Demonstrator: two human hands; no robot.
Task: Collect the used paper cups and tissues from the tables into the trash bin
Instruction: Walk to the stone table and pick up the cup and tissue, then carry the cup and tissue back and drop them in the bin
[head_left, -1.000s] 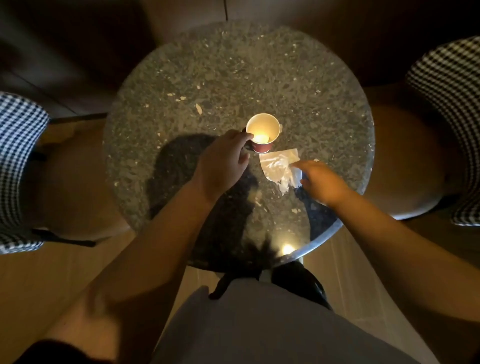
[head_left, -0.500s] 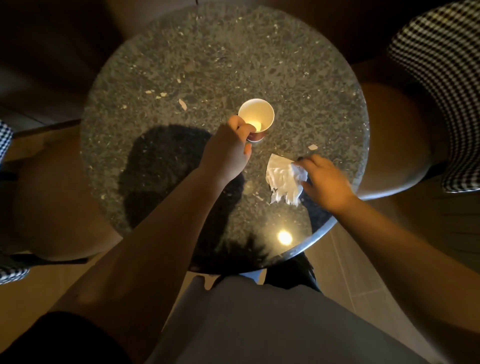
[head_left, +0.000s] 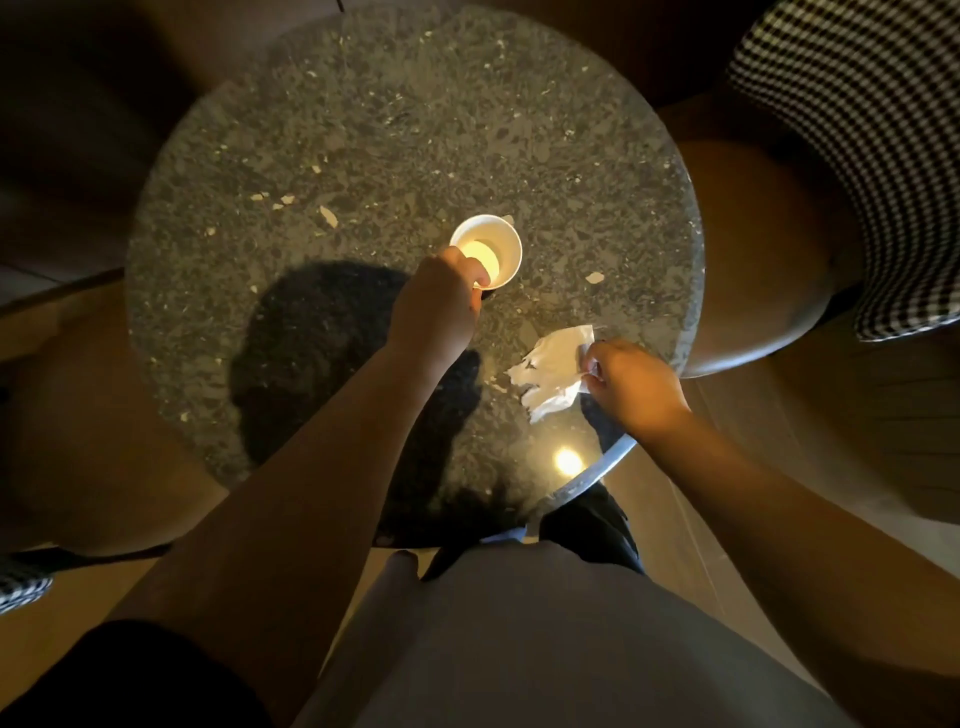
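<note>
Both hands are over the round stone table (head_left: 363, 130); left hand (head_left: 439, 306) has its fingers curled around the near wall of the paper cup (head_left: 485, 252), thumb tip hooked over the rim; cup is upright, mouth up, a bright light reflection inside it; can't tell if its base is on the tabletop or just off it, the hand hides that side.

Right hand (head_left: 631, 382) is pinching the right edge of the tissue (head_left: 553, 371) between thumb and fingertips; other fingers are folded in; tissue is crumpled and torn-looking, the bulk of it spread left of the hand, lying on or just above the table near the front right edge.

Versus half a second ago: same grip on the cup, hand and cup barely shifted relative to the table; the tissue has been dragged further toward the right rim and opened out flatter, earlier it was bunched under the fingertips; a second ago the right hand was only reaching in with fingers laid on it, and the tissue sat just beside the cup; now cup and tissue are well apart.

Small paper scraps (head_left: 328, 215) are scattered on the tabletop left of the cup, one more (head_left: 595, 277) to its right; checked cushion (head_left: 862, 156) sits on a chair at upper right; a lamp glare spot (head_left: 567, 460) shows near the table's front edge.
</note>
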